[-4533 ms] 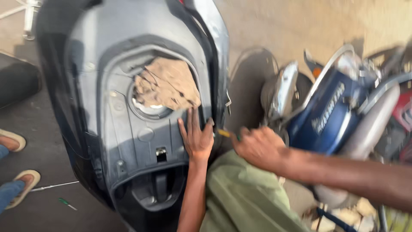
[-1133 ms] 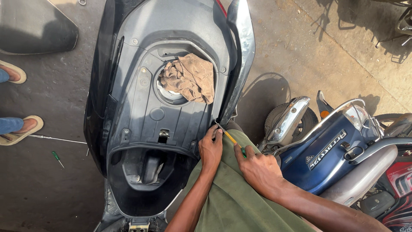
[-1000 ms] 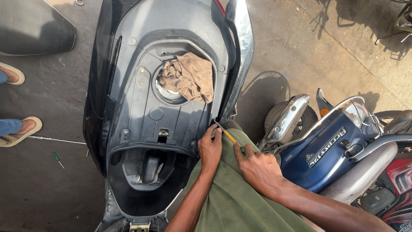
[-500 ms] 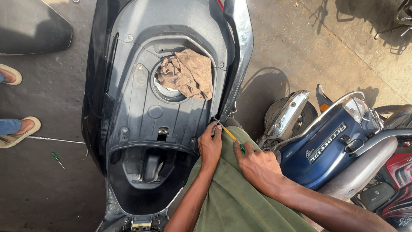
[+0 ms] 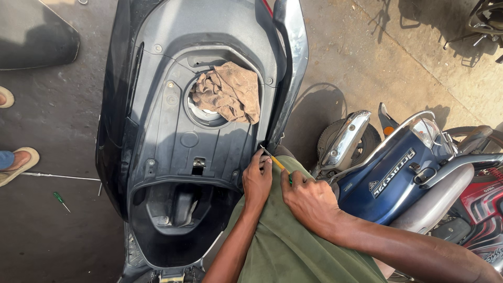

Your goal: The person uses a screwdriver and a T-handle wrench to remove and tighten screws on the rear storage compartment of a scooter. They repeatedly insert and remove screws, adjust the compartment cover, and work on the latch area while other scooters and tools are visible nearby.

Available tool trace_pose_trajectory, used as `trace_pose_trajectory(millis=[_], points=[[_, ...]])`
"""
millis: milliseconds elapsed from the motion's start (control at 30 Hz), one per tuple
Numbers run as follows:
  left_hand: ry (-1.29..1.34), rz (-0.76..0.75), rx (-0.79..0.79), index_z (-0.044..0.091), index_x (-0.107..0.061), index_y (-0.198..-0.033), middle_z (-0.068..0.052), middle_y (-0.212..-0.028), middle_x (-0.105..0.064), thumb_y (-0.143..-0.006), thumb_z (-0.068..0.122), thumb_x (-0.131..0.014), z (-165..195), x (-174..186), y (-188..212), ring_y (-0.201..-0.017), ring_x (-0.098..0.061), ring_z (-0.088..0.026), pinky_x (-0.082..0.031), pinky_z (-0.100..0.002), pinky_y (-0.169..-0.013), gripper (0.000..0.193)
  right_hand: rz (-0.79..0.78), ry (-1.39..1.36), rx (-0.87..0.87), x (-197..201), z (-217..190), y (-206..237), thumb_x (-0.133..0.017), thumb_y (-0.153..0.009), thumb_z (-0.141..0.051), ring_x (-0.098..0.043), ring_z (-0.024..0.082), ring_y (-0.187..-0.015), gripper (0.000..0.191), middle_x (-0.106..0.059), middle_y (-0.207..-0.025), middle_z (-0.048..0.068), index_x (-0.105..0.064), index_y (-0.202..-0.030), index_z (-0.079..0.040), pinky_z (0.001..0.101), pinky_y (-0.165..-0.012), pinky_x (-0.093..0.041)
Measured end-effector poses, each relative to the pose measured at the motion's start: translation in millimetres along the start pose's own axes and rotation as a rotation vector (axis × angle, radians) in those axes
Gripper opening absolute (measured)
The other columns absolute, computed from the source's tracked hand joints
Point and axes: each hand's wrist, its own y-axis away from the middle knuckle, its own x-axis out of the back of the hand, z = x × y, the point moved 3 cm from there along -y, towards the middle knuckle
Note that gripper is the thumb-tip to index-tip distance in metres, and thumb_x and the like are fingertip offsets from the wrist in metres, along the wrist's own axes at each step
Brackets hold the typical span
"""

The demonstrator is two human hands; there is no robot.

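Note:
A grey scooter body [image 5: 173, 120] with its seat off lies open below me. A brown rag [image 5: 228, 91] covers the round opening in its middle. My right hand [image 5: 309, 199] grips a screwdriver [image 5: 276, 162] with a yellow shaft, its tip at the scooter's right edge. Beside it, my left hand [image 5: 257, 178] steadies the tip, fingers resting on the panel's rim. Both forearms cross my green-clad knee [image 5: 293, 246].
A blue motorbike [image 5: 398, 167] is parked close on the right, a red one [image 5: 482, 204] behind it. A black seat [image 5: 31, 36] lies at the top left. Another person's sandalled feet [image 5: 15, 162] stand at the left edge. A small green screwdriver [image 5: 60, 199] lies on the ground.
Since 4.5 s ago, my flat left hand has left the panel and gone to the screwdriver tip. Over the last second, both hands stay put; only the view drifts.

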Motion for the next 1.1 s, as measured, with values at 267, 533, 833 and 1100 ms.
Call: trace_pose_trajectory(millis=[267, 533, 833, 1100], points=[[-0.176, -0.056, -0.718, 0.004, -0.056, -0.119, -0.017, -0.112, -0.064, -0.087, 0.012, -0.068, 42, -7, 11, -0.108, -0.063, -0.036, -0.047, -0.047, -0.102, 0.035, -0.186, -0.096, -0.140, 10, 8, -16, -0.061, -0.086, -0.012, -0.073, 0.033, -0.063, 0.048, -0.069, -0.084, 0.019, -0.047, -0.126, 0.011, 0.0423, -0.050, -0.058], [0.182, -0.183, -0.764, 0.004, -0.052, -0.125, -0.015, -0.114, -0.063, -0.095, 0.017, -0.071, 28, -24, 8, -0.103, -0.063, -0.034, -0.050, -0.044, -0.094, 0.038, 0.095, -0.401, -0.376, 33, 7, -27, -0.064, -0.082, -0.015, -0.068, 0.040, -0.082, 0.039, -0.065, -0.092, 0.021, -0.048, -0.113, 0.003, 0.0498, -0.062, -0.055], [0.217, -0.152, -0.765, 0.006, -0.047, -0.134, -0.011, -0.110, -0.067, -0.089, 0.016, -0.078, 46, -39, 25, -0.098, -0.067, -0.031, -0.057, -0.042, -0.087, 0.055, 0.623, -0.492, -0.260, 22, 12, -4, -0.060, -0.068, -0.010, -0.051, 0.039, -0.101, 0.058, -0.054, -0.117, 0.025, -0.045, -0.123, 0.003, 0.0532, -0.092, -0.034], [0.201, -0.195, -0.910, 0.004, -0.061, -0.095, -0.007, -0.087, -0.066, -0.086, 0.015, -0.071, 65, -33, 38, -0.081, -0.067, -0.025, -0.051, -0.041, -0.074, 0.017, 0.813, -0.604, -0.164, 15, 10, 7, -0.060, -0.093, -0.052, -0.052, 0.042, -0.132, 0.071, -0.053, -0.143, 0.026, -0.040, -0.138, -0.001, 0.0573, -0.117, -0.027]])
